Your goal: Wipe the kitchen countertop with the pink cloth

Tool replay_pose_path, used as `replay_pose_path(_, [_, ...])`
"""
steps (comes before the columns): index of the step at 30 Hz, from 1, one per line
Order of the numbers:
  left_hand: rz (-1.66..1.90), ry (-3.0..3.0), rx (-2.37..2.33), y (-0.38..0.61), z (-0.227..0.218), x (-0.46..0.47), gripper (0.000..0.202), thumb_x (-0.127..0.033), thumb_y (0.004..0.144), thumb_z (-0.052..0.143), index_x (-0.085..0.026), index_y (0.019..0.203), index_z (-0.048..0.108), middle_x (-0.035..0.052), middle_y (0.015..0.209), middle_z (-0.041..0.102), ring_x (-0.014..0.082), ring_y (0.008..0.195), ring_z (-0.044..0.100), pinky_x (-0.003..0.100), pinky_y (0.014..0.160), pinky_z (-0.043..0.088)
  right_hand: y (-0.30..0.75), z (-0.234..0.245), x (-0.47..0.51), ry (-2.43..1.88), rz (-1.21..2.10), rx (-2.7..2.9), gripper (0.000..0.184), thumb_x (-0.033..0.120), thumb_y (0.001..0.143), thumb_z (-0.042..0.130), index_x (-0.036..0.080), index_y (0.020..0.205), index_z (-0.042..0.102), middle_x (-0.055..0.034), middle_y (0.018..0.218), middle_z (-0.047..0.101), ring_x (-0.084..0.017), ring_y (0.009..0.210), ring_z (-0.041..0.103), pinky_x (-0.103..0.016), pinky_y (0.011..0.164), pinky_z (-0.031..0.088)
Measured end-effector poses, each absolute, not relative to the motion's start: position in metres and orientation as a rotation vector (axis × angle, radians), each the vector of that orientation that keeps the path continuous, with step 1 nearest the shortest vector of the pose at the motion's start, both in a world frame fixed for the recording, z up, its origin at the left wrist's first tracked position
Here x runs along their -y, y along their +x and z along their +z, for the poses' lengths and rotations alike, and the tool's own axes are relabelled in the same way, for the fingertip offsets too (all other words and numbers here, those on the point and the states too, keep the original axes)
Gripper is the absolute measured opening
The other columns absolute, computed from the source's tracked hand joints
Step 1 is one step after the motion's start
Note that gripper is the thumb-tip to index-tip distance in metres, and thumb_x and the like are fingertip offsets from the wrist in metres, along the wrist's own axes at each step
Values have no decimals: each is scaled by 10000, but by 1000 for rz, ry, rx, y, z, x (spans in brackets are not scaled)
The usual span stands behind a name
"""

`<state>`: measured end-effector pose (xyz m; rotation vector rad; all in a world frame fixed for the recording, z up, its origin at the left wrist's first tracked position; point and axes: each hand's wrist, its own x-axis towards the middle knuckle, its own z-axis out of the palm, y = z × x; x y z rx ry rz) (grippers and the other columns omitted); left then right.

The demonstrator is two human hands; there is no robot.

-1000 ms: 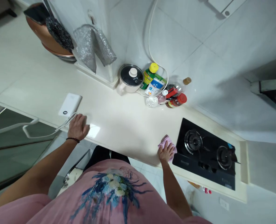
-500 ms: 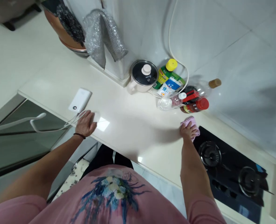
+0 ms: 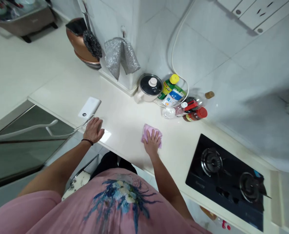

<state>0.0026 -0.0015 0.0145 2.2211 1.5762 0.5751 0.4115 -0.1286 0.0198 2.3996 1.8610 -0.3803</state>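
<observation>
My right hand (image 3: pixel 151 143) lies flat, fingers spread, on a pink cloth (image 3: pixel 148 132) pressed against the cream countertop (image 3: pixel 125 120), in the middle of the counter near its front edge. My left hand (image 3: pixel 93 129) rests open, palm down, at the counter's front edge beside a white cable (image 3: pixel 68 130). That cable runs to a white power bank (image 3: pixel 89 107) just beyond the left hand.
A small lidded pot (image 3: pixel 149 87) and several bottles (image 3: pixel 183 105) stand against the tiled wall. A black two-burner gas hob (image 3: pixel 228 178) is set into the counter at the right. A copper pan (image 3: pixel 82 45) and a silver cloth (image 3: pixel 121 57) sit at the back left.
My right hand has slid the pink cloth left, from beside the hob and bottles to the middle of the counter. The left hand has stayed at the counter edge.
</observation>
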Motion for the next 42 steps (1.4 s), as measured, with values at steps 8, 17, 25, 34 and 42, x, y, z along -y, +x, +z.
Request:
replay_pose_path(8, [628, 2191, -1546, 1, 8, 4, 675, -433, 942, 514, -135, 1547, 501, 167, 1670, 428, 366, 1633, 240, 605, 1350, 181, 520, 24, 282, 2844, -337, -1014, 723, 590, 1080, 211, 263, 1724, 244, -170, 1802, 214, -390, 1665, 150, -743, 1258, 225])
replay_pose_path(17, [544, 2202, -1531, 0, 10, 4, 660, -412, 980, 473, -133, 1578, 478, 170, 1698, 408, 365, 1640, 224, 613, 1343, 156, 452, 15, 265, 3057, -108, -791, 764, 609, 1061, 218, 224, 1718, 282, -278, 1754, 266, -479, 1615, 254, -852, 1148, 297])
replay_pose_path(25, [545, 2229, -1519, -1, 3, 5, 648, -402, 999, 471, -140, 1592, 485, 168, 1717, 398, 355, 1654, 224, 599, 1341, 160, 274, 28, 127, 2474, -473, -1778, 767, 585, 1055, 409, 278, 1730, 214, -152, 1828, 85, -425, 1674, 23, -751, 1275, 85])
replay_pose_path(34, [521, 2243, -1528, -1, 4, 7, 644, -392, 1025, 441, -156, 1624, 471, 150, 1728, 390, 332, 1662, 216, 597, 1348, 153, 302, 29, 179, 2409, -445, -1881, 632, 524, 1072, 394, 367, 1683, 355, -41, 1821, 205, -333, 1688, 41, -649, 1320, 98])
replay_pose_path(42, [523, 2269, -1526, -1, 5, 7, 629, -371, 1036, 435, -143, 1620, 479, 150, 1726, 392, 317, 1664, 214, 577, 1358, 128, 372, 24, 164, 2926, -277, -1059, 720, 574, 1081, 237, 259, 1729, 228, -179, 1807, 184, -405, 1668, 114, -763, 1251, 203])
